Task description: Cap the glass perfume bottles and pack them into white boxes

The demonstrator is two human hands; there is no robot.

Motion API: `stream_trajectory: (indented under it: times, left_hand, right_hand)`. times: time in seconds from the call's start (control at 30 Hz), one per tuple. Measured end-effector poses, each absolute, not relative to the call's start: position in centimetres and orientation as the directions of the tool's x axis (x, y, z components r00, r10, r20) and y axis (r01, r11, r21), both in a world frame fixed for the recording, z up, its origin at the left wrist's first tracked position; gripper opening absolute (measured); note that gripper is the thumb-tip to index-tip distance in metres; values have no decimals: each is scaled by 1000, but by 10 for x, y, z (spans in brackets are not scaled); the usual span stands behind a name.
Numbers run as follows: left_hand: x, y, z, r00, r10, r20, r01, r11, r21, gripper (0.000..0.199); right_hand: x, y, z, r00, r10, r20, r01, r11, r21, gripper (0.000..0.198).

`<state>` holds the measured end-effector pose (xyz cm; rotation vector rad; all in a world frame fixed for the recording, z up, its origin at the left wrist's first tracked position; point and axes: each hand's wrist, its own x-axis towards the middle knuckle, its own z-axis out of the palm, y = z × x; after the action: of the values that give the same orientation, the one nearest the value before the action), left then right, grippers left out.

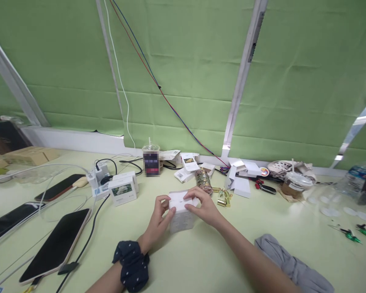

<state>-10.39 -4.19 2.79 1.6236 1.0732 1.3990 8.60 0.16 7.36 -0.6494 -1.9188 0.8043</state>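
Observation:
Between my two hands a small white cardboard box [181,221] stands on the pale table, its top flaps partly up. My left hand [160,217] grips the box's left side, thumb at the upper front edge. On the right side, my right hand [203,205] has its fingers and thumb on the top flap. What lies inside the box is hidden. Just behind my right hand are a clear jar [203,181] of small metallic pieces and several gold-coloured metal parts [223,197]. A closed white box [122,192] with a flower picture stands to the left.
Phones [57,244] and charging cables lie at left, beside a white power strip [99,183]. Along the back are a drink cup [151,160] and opened white boxes [239,175]. Grey cloth [289,262], an iced-drink cup [295,185] and green-handled tools [349,235] are at right.

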Motion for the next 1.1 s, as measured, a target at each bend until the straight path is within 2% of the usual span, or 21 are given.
stream_trajectory:
  times: [0.1, 0.2, 0.37, 0.43, 0.53, 0.67, 0.77, 0.87, 0.97, 1.1]
  left_hand:
    - [-105, -40, 24, 20, 895, 446, 245, -437, 865, 22]
    - [-107, -38, 23, 52, 875, 481, 304, -473, 827, 22]
    - [-107, -38, 28, 104, 849, 518, 323, -522, 790, 19]
    - [-106, -38, 31, 114, 836, 537, 335, -541, 771, 16]
    - [-106, -38, 34, 103, 824, 557, 367, -552, 749, 15]
    - [-108, -38, 38, 74, 808, 584, 408, -559, 722, 17]
    - [-109, -39, 41, 66, 797, 600, 429, -565, 704, 22]
    - [-107, -40, 43, 28, 789, 614, 449, -559, 697, 20]
    - [-102, -40, 42, -87, 786, 612, 354, -550, 756, 9]
    - [-99, -40, 40, -206, 779, 592, 208, -557, 804, 34]
  right_hand:
    - [86, 0, 75, -477, 659, 582, 177, 720, -671, 16]
    - [88, -2, 78, -530, 611, 588, 198, 764, -614, 22]
    - [93, -1, 81, -536, 626, 566, 279, 764, -582, 14]
    - [95, 1, 83, -494, 662, 563, 294, 737, -609, 8]
    - [96, 3, 83, -452, 721, 525, 236, 665, -709, 14]
    - [94, 6, 78, -455, 791, 408, -7, 455, -890, 22]
    - [91, 9, 71, -444, 823, 354, -161, 315, -935, 40]
    - [90, 10, 69, -451, 824, 343, -170, 298, -939, 64]
    - [92, 10, 72, -486, 799, 354, -93, 355, -930, 49]
    - [96, 9, 76, -513, 770, 379, -79, 397, -914, 36]
